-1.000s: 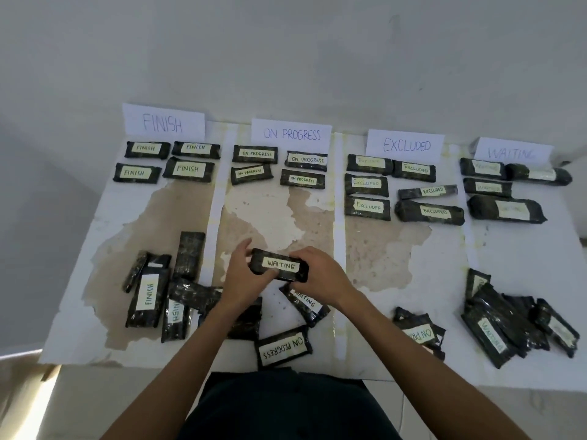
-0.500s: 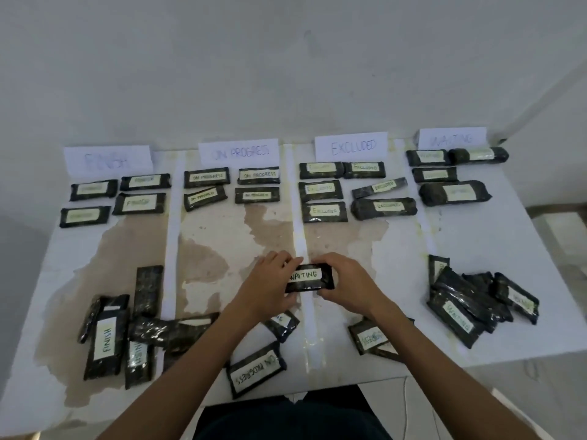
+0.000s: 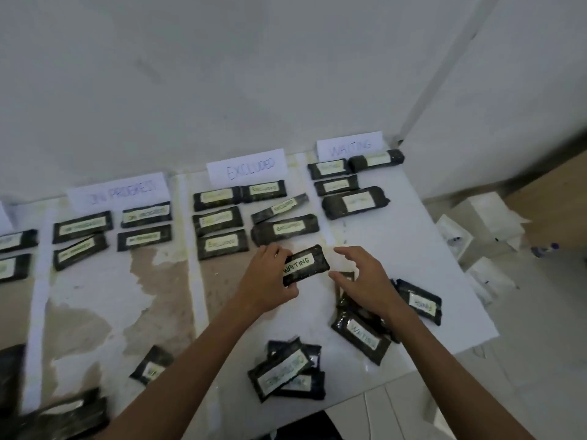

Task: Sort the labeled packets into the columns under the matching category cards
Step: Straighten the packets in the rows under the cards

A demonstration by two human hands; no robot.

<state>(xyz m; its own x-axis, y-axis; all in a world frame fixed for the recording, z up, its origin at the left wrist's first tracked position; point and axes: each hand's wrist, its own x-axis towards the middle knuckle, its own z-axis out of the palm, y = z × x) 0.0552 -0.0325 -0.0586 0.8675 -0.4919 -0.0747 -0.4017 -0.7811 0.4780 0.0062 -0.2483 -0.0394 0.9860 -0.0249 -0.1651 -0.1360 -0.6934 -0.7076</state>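
Four sorted WAITING packets [image 3: 355, 202], one held packet [image 3: 305, 265]

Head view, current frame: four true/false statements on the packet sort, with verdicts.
1. The packet being held is labelled WAITING. True.
2. The right hand alone holds it. False: the left hand grips it, and the right hand hovers beside it with its fingers spread.
3. The WAITING card is the rightmost card in view. True.
4. Two packets lie under the EXCLUDED card. False: six lie there.
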